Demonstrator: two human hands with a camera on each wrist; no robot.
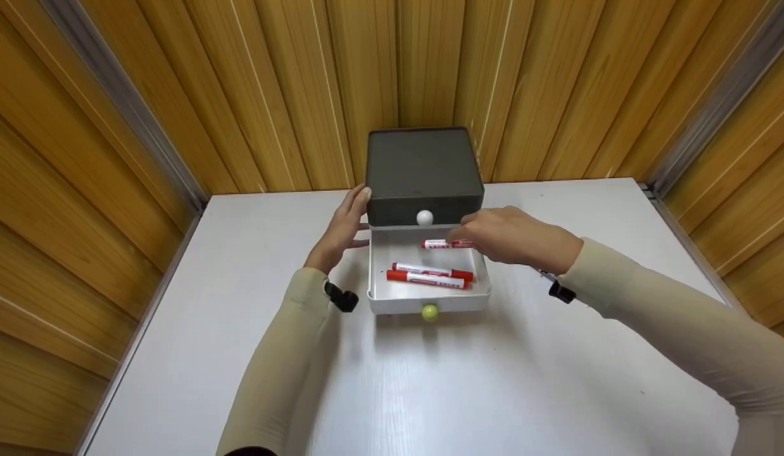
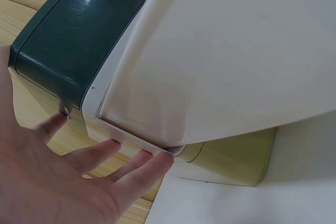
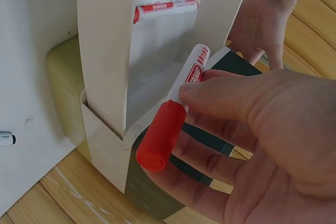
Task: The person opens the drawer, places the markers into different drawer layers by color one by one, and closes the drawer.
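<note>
- The right hand [image 1: 512, 237] is hovering over the back of the open drawer [image 1: 429, 297]; its thumb and fingers are pinching a red marker [image 3: 173, 114] by the middle, with the red cap sticking out toward the wrist; the fingers are curled round the barrel rather than spread.
- The held marker [image 1: 439, 244] is lying across the drawer at about 12 o'clock within it, just in front of the dark box [image 1: 423, 171]; I cannot tell whether it is touching the drawer floor.
- Two more markers [image 1: 430, 275] are lying side by side on the drawer floor nearer 6 o'clock, apart from the held one.
- The left hand [image 1: 341, 231] is sitting at 9 o'clock of the box, fingers straight and relaxed; the fingertips [image 2: 152, 161] are touching the box's lower side edge, holding nothing.
- The drawer is standing pulled out toward the person on the white worktop [image 1: 556, 380]; a green knob [image 1: 430, 311] is showing on its front, and a white knob [image 1: 424, 218] on the box above.
</note>
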